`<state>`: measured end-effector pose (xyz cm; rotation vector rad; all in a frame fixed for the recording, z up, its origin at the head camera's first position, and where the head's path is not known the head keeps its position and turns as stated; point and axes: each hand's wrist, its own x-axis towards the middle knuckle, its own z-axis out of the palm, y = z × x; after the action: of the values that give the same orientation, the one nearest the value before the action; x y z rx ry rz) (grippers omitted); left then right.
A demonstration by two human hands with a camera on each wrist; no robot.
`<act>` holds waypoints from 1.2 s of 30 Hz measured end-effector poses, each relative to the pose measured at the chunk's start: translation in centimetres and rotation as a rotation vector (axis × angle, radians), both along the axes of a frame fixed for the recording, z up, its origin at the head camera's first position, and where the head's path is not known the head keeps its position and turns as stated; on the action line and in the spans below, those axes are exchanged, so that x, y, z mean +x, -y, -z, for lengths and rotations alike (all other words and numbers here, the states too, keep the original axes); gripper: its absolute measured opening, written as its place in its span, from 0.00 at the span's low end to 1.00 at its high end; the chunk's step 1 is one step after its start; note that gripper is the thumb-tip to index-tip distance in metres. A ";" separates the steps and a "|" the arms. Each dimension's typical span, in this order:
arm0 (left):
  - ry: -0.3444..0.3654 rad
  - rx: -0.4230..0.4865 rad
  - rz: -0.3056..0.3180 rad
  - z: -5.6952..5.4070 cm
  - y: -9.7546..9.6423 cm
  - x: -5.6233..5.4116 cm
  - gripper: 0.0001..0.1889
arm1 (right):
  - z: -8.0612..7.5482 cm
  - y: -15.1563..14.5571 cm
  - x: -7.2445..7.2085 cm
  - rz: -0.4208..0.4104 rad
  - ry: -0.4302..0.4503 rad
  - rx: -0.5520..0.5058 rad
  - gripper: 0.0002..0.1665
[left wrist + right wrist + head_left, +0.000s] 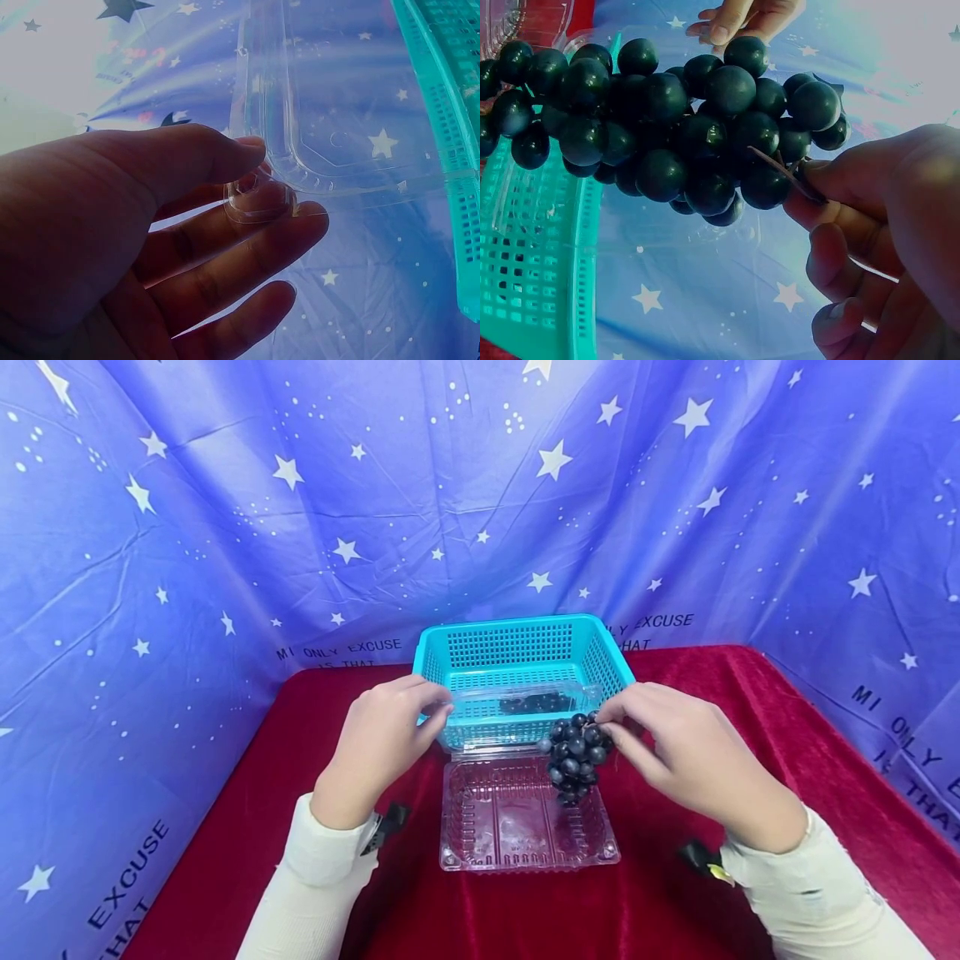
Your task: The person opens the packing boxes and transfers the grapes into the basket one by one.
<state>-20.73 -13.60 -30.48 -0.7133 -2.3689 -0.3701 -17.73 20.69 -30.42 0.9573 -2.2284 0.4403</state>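
A bunch of dark grapes (573,756) hangs from my right hand (671,743), which pinches its stem (787,172) between thumb and forefinger. The grapes overlap the right side of a hinged clear plastic box (510,827), whose bottom half lies on the red cloth. My left hand (382,739) holds a corner of the box's raised clear lid (480,702). In the left wrist view, the thumb presses on that lid corner (259,202) from above, with fingers beneath. Through the lid, more dark grapes (536,702) show in the turquoise basket (517,635).
The basket stands behind the clear box, near the table's far edge. Red velvet cloth (360,877) covers the table. A blue curtain (450,485) with white stars hangs behind and along both sides. Dark wrist devices (395,820) sit at the cuffs.
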 end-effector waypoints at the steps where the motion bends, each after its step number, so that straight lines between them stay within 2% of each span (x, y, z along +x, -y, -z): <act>1: -0.001 0.000 0.000 0.0 0.0 0.0 0.04 | -0.1 -0.1 0.0 0.000 -0.002 -0.001 0.13; 11: -0.004 0.008 0.008 0.0 0.1 -0.1 0.04 | -0.4 -0.5 -0.1 -0.029 -0.030 -0.029 0.13; 20: -0.003 0.016 0.014 0.0 0.2 -0.1 0.04 | -0.9 -1.0 0.1 -0.043 -0.012 -0.061 0.09; 32: -0.001 0.012 0.014 0.0 0.2 -0.1 0.04 | -1.2 -2.0 0.2 -0.015 -0.010 -0.126 0.15; 36: 0.004 0.014 0.014 0.0 0.2 -0.1 0.04 | -1.5 -2.3 0.3 0.012 -0.033 -0.141 0.13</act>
<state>-20.85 -13.82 -30.47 -0.7232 -2.3641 -0.3938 -17.45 23.04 -28.93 0.8705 -2.1412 0.5642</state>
